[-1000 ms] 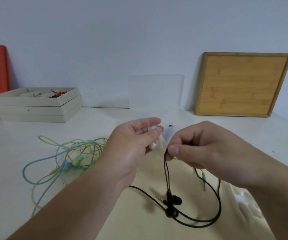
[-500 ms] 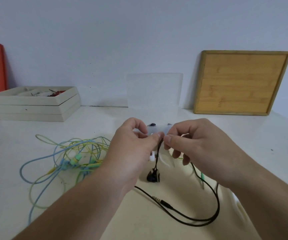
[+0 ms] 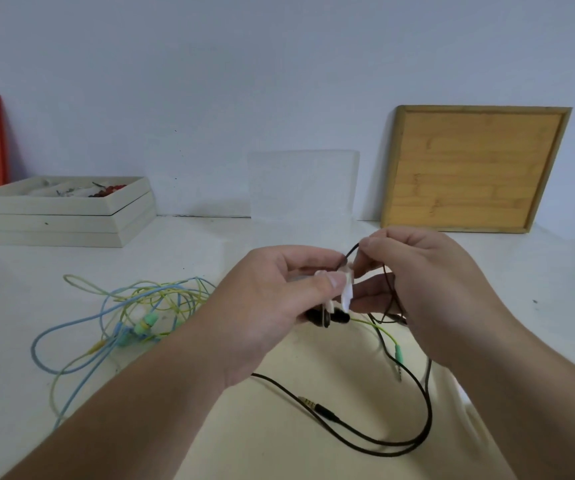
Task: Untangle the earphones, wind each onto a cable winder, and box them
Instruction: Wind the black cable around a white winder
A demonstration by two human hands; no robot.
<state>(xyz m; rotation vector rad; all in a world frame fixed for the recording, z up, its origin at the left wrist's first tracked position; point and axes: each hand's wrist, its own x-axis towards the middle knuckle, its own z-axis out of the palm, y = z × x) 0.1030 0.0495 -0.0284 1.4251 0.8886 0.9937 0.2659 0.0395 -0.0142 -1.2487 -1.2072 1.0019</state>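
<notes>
Above the table [image 3: 210, 237], left hand [image 3: 272, 306] pinches an upright white winder [image 3: 346, 289]; right hand [image 3: 417, 282] grips black cord [image 3: 350, 252].

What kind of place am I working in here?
Probably a plain indoor workbench or staged craft station, not a lived-in room: a bare white table against a blank wall, a stack of white sorting trays with small parts, and a wooden board propped against the wall.
</notes>
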